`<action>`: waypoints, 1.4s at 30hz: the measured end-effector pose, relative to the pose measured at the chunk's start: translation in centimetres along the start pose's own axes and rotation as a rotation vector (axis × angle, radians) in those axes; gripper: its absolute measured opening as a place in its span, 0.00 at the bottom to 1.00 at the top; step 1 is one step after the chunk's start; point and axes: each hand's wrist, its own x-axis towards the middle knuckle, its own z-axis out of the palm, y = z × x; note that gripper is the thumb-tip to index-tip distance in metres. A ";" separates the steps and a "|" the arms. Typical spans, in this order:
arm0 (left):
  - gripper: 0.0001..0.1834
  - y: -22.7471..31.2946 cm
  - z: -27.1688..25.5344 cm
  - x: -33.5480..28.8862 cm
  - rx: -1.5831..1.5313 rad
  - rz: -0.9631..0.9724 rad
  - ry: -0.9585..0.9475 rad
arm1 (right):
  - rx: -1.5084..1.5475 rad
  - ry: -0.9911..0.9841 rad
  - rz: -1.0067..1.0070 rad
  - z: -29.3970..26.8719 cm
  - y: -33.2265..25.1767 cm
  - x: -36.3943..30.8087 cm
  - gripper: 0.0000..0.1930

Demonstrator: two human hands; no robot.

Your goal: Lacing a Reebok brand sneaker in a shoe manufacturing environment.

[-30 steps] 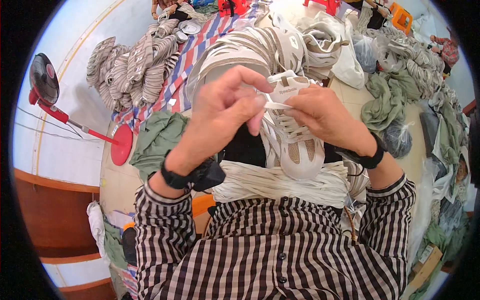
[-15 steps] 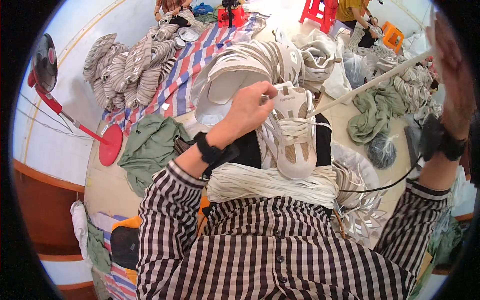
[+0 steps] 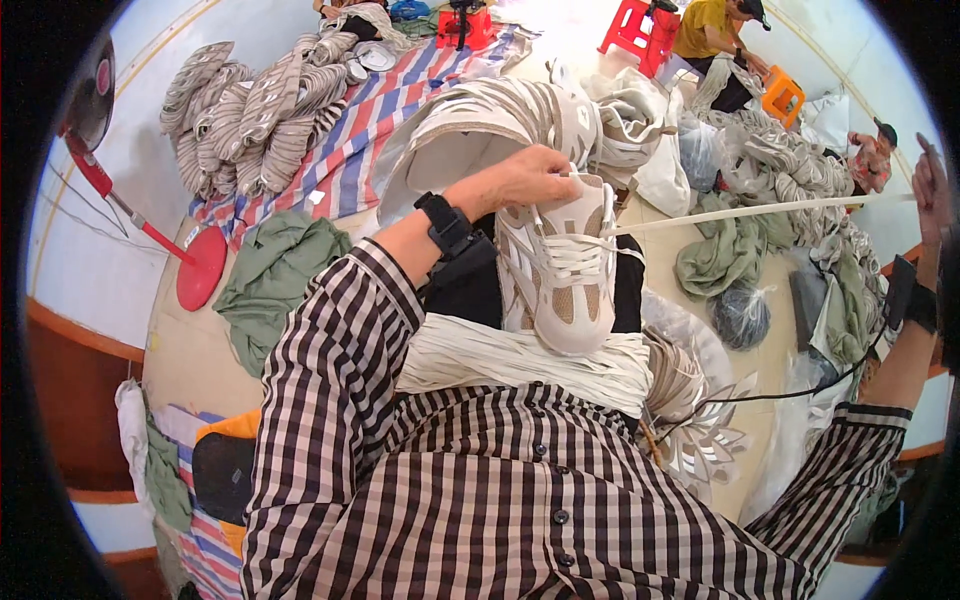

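Observation:
A beige and white sneaker upper (image 3: 577, 270) lies on my lap with its toe toward me, partly laced with flat off-white lace. My left hand (image 3: 530, 178) is closed at the top of its tongue and collar; the fingertips are partly hidden. From the upper's right side a shoelace (image 3: 750, 211) runs taut to the far right. There my right hand (image 3: 932, 195) is closed on its end, arm stretched out near the picture's rim. A thick bundle of white shoelaces (image 3: 520, 365) lies across my lap, just below the toe.
Stacked uppers (image 3: 475, 110) stand behind the upper, beside a white sack (image 3: 655, 140). Tied uppers (image 3: 265, 120) lie on a striped sheet (image 3: 345, 170). A red fan (image 3: 203, 268) stands left, green cloth (image 3: 285, 285) nearby. Other people, including one in a yellow top (image 3: 708, 35), sit farther off.
My right hand has swung lower and outward, drawing the lace out straighter. My left hand has moved onto the top of the upper. The whole view has shifted a little.

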 end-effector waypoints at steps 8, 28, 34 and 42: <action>0.17 -0.2 1.2 0.6 -0.066 -0.041 0.119 | -1.160 -0.365 -0.814 6.2 16.9 -6.2 0.13; 0.15 -0.6 1.2 -0.2 -0.183 -0.043 0.078 | -0.081 -0.463 0.096 32.9 15.1 -19.5 0.08; 0.16 -0.5 1.3 0.0 -0.182 -0.053 0.114 | -0.162 -0.467 -0.073 34.3 14.6 -19.4 0.06; 0.11 0.2 1.3 0.1 -0.174 -0.094 0.133 | -0.566 -0.547 -0.416 35.0 15.1 -19.2 0.06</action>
